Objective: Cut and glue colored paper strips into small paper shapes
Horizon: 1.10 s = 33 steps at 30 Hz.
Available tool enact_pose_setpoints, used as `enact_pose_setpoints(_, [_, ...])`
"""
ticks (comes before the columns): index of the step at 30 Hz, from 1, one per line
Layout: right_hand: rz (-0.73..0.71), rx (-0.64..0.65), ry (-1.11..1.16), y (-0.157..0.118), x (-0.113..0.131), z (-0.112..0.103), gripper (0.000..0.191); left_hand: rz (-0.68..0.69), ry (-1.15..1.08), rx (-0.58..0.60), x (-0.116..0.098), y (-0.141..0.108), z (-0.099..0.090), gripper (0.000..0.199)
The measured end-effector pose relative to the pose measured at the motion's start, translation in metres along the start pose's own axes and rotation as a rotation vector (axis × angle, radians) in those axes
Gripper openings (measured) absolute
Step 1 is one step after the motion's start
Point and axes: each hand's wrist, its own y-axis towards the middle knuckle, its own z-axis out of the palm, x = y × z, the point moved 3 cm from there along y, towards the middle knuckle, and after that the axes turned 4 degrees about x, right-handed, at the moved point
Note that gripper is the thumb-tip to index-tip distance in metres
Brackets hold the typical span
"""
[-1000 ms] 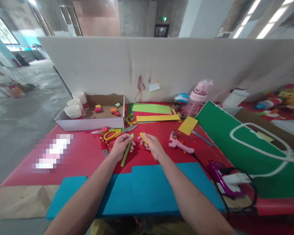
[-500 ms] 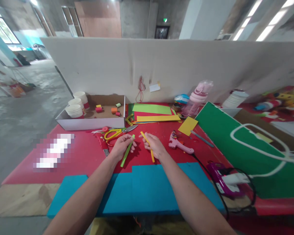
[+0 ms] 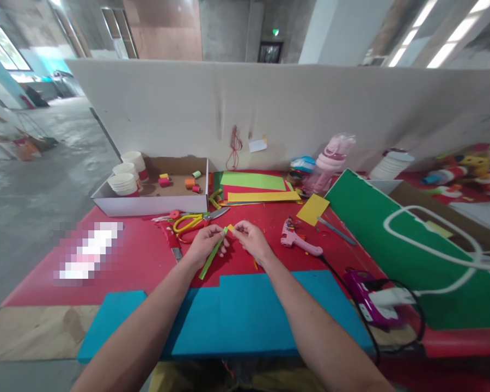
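Observation:
My left hand pinches a narrow light-green paper strip near its upper end; the strip slants down toward the blue sheet. Close beside it, my right hand grips a yellow-orange paper strip, whose tip points at the green strip's upper end. Most of the yellow strip is hidden behind the right hand, with a bit showing below. The two tips are touching or nearly so; I cannot tell which. Yellow-handled scissors lie behind my left hand. A pink glue gun rests to the right of my right hand.
A blue sheet covers the front edge. At the back left stands a shallow box with paper cups and small paper rolls. Coloured sheets lie at the back. On the right are a green board and a purple power strip.
My right hand has turned and moved slightly left, bringing the yellow strip's tip to the green strip's upper end. The left hand has hardly moved.

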Motion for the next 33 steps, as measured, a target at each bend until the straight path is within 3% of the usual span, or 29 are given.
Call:
enact_pose_setpoints(4, [-0.066,-0.071,-0.103,0.005,-0.004,-0.005,0.026,0.015,-0.001,0.064,-0.001,-0.001,0.003,0.03])
enact_pose_setpoints(8, [-0.083,-0.058,-0.111,0.004,-0.004,-0.004,0.022,-0.022,0.017,0.091,-0.002,-0.003,0.007,0.032])
enact_pose_setpoints(13, [-0.07,-0.009,-0.107,0.002,0.0,-0.001,0.02,-0.02,0.018,0.061,0.0,-0.001,0.006,0.033])
enact_pose_setpoints(19, [-0.03,-0.003,0.019,-0.001,0.007,-0.001,0.028,0.033,-0.006,-0.083,-0.001,0.003,-0.006,0.031])
enact_pose_setpoints(25, [-0.019,0.038,0.044,-0.002,0.004,0.004,0.028,0.034,0.065,0.013,-0.001,0.002,-0.002,0.027])
enact_pose_setpoints(33, [0.002,0.036,0.084,0.0,-0.002,0.005,0.028,0.044,0.097,0.027,-0.002,0.001,0.002,0.027])
